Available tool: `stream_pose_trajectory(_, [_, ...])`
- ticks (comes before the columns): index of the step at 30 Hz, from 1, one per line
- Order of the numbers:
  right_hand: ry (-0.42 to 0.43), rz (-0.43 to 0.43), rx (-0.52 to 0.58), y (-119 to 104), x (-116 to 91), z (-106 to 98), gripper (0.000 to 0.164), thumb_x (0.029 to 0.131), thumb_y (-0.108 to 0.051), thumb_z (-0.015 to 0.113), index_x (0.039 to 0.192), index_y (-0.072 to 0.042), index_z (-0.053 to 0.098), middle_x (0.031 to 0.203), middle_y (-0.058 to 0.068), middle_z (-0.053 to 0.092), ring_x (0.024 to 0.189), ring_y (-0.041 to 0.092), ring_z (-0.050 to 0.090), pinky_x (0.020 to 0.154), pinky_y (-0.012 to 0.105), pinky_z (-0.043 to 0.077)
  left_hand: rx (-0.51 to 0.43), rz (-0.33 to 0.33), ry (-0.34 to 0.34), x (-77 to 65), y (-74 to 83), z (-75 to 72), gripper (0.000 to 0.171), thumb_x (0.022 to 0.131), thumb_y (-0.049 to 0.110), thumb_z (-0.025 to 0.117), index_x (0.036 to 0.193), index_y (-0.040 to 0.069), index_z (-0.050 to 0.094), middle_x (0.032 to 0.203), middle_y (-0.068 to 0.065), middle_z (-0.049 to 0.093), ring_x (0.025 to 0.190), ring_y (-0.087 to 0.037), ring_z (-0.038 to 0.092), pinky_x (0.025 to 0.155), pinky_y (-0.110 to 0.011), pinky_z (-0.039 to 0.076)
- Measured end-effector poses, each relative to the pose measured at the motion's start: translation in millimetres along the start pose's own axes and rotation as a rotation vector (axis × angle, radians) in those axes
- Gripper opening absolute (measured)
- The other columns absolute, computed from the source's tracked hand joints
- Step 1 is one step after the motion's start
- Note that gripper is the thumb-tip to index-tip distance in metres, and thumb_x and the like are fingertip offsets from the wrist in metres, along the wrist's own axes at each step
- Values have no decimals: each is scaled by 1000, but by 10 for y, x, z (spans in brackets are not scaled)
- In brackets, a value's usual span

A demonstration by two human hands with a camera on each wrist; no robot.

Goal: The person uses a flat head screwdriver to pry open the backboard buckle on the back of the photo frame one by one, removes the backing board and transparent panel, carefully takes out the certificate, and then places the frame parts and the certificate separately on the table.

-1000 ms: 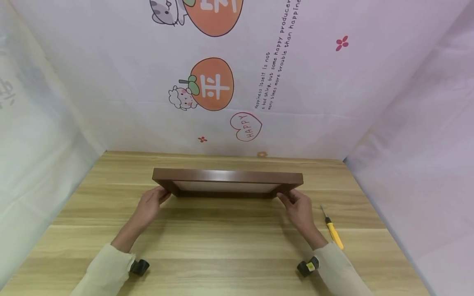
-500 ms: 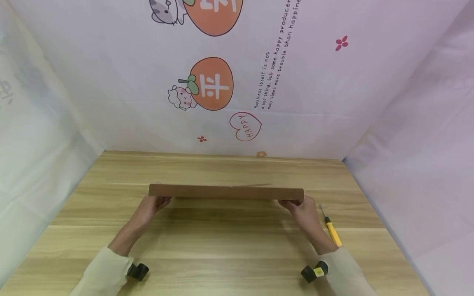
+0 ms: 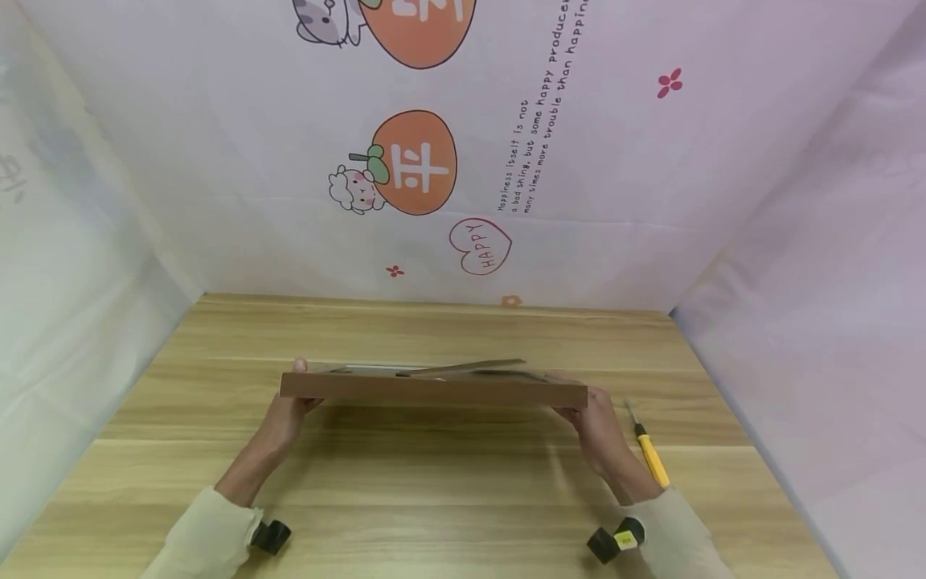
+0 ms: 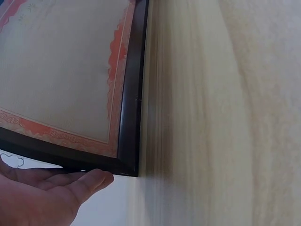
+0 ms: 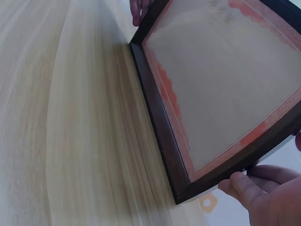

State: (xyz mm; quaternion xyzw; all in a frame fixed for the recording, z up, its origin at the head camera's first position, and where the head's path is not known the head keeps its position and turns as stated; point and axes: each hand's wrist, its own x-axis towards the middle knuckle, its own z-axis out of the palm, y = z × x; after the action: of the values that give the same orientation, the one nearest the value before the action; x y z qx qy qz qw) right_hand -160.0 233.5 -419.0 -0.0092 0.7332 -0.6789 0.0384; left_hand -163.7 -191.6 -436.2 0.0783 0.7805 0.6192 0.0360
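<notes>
A dark brown picture frame [image 3: 434, 391] stands nearly upright on the table, its edge toward me in the head view. Inside it, the left wrist view shows a certificate [image 4: 56, 66] with a red patterned border. My left hand [image 3: 284, 420] grips the frame's left side, thumb behind and fingers in front. On the opposite side my right hand [image 3: 599, 426] holds the frame, its fingertips at the lower rail in the right wrist view. A thin support leg [image 3: 470, 367] sticks out from the frame's back.
A screwdriver [image 3: 651, 456] with a yellow handle lies on the wood-grain table [image 3: 434, 507], right of my right hand. Printed white cloth [image 3: 579, 241] rises behind the table, and white sheets stand along both sides.
The frame has tipped from showing its inner face to showing its edge and back, and has come slightly nearer. The support leg has come into view. Both hands keep their hold.
</notes>
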Motion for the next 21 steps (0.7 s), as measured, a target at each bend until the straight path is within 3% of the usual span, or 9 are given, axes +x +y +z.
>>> stream_pose_trajectory(5, [-6,31,25,-35,-33,11,53,106,-38,42,123,8,62,144,23,47,128,18,47,104,26,45,-24,26,-31,-30,-34,-1,83,103,52,0,148,-15,17,149,-40,20,141,-58,18,115,-71,15])
stream_pose_trajectory(10, [-8,82,119,-58,-58,25,39,105,-32,45,108,-3,71,146,22,43,134,27,36,112,39,34,-46,41,-83,-67,-72,-26,80,104,50,0,149,-13,18,151,-39,17,143,-59,10,112,-76,10])
stream_pose_trajectory(15, [9,132,151,-81,-76,42,40,104,-26,46,125,4,62,129,11,56,120,21,46,102,32,39,-74,14,-92,-109,-54,-50,77,105,49,4,151,-11,19,156,-37,11,145,-57,3,111,-77,5])
stream_pose_trajectory(18, [35,178,155,-87,-96,42,38,101,-25,52,128,-1,63,119,2,63,109,15,57,94,27,48,-80,-12,-94,-127,-46,-51,75,106,50,8,151,-8,23,155,-34,20,145,-54,13,112,-76,6])
stream_pose_trajectory(21, [58,226,171,-81,-109,40,34,98,-25,58,125,-7,67,115,-3,68,99,12,65,84,27,57,-101,-13,-106,-135,-55,-43,73,107,49,11,150,-7,28,151,-31,33,141,-48,27,113,-73,15])
